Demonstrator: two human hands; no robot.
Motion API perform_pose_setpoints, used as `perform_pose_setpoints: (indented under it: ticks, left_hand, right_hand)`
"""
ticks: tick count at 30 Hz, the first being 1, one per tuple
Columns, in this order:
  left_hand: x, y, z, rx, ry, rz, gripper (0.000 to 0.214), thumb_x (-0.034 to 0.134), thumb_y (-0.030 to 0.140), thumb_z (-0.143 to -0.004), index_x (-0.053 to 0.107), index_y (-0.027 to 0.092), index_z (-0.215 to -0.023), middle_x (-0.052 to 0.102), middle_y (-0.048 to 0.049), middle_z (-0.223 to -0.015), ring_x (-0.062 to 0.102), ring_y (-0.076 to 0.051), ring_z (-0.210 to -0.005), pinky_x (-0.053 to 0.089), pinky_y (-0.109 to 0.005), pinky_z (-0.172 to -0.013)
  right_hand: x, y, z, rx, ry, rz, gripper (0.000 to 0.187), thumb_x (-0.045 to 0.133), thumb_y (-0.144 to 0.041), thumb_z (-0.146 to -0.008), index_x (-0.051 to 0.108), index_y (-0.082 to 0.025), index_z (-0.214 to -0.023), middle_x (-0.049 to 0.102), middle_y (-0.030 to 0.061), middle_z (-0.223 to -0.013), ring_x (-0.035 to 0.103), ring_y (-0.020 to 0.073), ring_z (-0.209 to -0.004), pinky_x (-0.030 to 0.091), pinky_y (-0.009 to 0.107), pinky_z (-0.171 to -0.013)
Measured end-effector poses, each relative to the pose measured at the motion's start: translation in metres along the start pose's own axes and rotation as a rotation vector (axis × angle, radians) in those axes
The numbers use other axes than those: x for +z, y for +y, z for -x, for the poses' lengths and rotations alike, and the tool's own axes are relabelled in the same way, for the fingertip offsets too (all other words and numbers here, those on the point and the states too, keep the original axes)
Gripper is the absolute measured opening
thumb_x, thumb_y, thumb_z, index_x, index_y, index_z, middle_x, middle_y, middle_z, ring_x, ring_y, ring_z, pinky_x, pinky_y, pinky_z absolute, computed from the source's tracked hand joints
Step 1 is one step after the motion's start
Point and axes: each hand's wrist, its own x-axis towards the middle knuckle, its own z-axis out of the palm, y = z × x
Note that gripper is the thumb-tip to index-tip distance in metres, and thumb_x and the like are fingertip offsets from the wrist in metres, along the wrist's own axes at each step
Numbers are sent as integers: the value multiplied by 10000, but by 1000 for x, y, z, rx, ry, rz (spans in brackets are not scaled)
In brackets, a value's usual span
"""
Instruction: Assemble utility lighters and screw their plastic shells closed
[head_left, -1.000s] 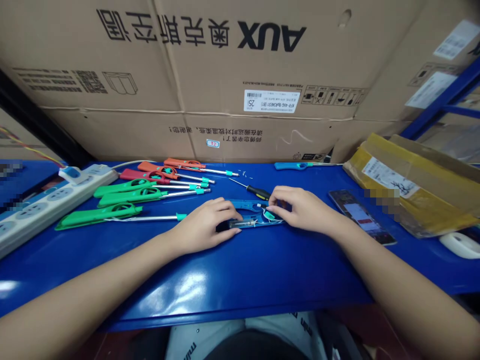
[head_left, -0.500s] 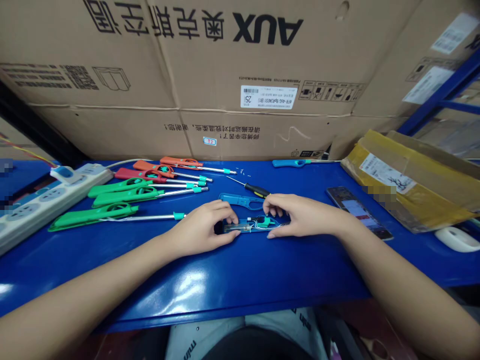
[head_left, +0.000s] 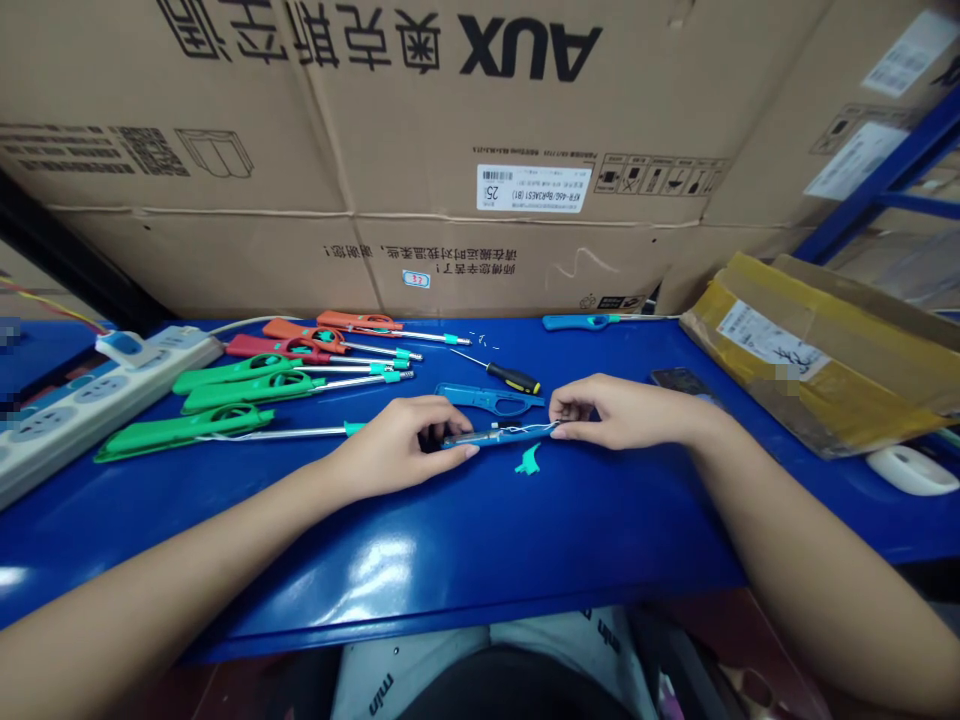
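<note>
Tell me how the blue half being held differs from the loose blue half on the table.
The held half is gripped in the left hand; the loose half lies on the table. White wires run along the held half; none show on the loose half. The held half appears as a narrow strip, the loose half broader. Both are blue.
</note>
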Motion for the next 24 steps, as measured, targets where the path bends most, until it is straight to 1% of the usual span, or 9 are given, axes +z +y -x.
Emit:
perform_pose_setpoints:
  ticks: [3,7,10,12,16,18,21,24]
  left_hand:
    - [1,-1,-1,-55,-33,19,279,728,422,-853,721,194,-1014,681,-29,-901,608,-163,-763,495,-281,-670]
    - [3,-1,0,-77,-33,-5,316,779,389,-798,677,205,-1033,674,-28,-988,587,-177,-817,495,-306,-730]
    - [4,1,1,-94,-22,-5,316,769,368,-805,651,212,-1053,665,-27,-1020,582,-184,-839,493,-317,-750]
    - [4,2,1,-98,-30,-10,260,737,358,-831,657,213,-1031,655,-32,-1022,590,-195,-866,494,-331,-772]
    - [4,5,2,-61,-60,-12,161,682,333,-862,666,196,-946,636,-53,-1041,608,-227,-996,492,-382,-907]
    - [4,6,2,-35,-57,-21,118,661,304,-866,656,190,-895,640,-57,-1045,609,-229,-1016,482,-393,-944]
    - [3,8,3,-7,-56,-41,110,652,299,-874,653,189,-873,653,-52,-1027,615,-220,-995,480,-379,-934]
    - [1,7,2,-37,-56,-27,182,673,370,-885,665,200,-949,669,-34,-970,618,-197,-896,487,-331,-815]
  right_hand:
    - [3,2,-2,-20,-15,-16,260,614,-455,-916,612,-197,-885,649,14,-820,533,145,-696,397,266,-627]
    - [7,1,-4,-57,-10,26,284,653,-467,-890,581,-200,-827,603,-1,-792,516,143,-708,394,269,-645]
    - [8,-3,-5,-66,-9,58,279,655,-444,-891,554,-199,-803,567,-10,-773,492,136,-695,387,267,-642]
    - [9,-4,-5,-66,-10,69,273,647,-433,-897,548,-198,-801,565,-8,-777,492,136,-699,385,268,-644]
    - [10,-8,-4,-74,-11,85,260,646,-424,-900,556,-198,-807,579,-2,-788,500,140,-707,383,270,-650]
    - [11,-9,-5,-83,-11,94,246,650,-404,-898,554,-198,-803,587,0,-792,504,141,-713,384,270,-655]
    - [12,-10,-5,-88,-6,106,230,657,-381,-893,558,-196,-800,597,3,-796,513,142,-718,389,270,-661]
    - [10,-8,-5,-81,-9,85,246,654,-412,-900,584,-195,-809,611,3,-792,527,145,-719,400,275,-671]
